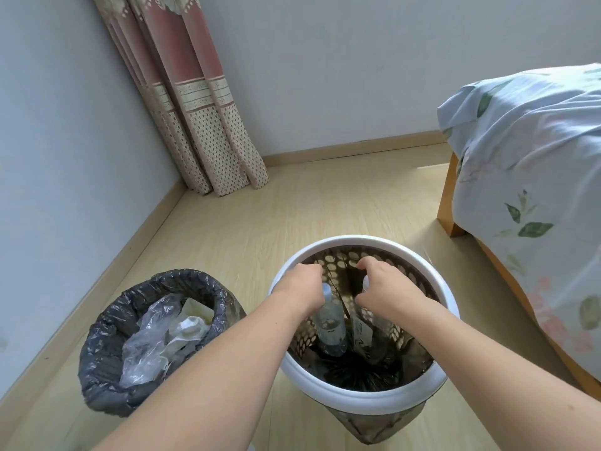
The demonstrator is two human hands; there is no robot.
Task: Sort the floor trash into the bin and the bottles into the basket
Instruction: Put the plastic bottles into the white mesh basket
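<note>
Both hands inside basket (364, 405) rim: left hand (300, 284) grips clear bottle (330, 323); right hand (383, 286) grips second bottle (366, 283). Bin (107, 323) just left.

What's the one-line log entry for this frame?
left hand: grips clear plastic bottle | right hand: grips second bottle | both inside white-rimmed mesh basket | black-lined bin: holds trash

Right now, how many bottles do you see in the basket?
2: one under the left hand, a clear bottle; one under the right hand, mostly hidden. More may be hidden.

No text can be read; the white label (361, 335) on the bottle in the basket (357, 398) bears print too blurred.
</note>
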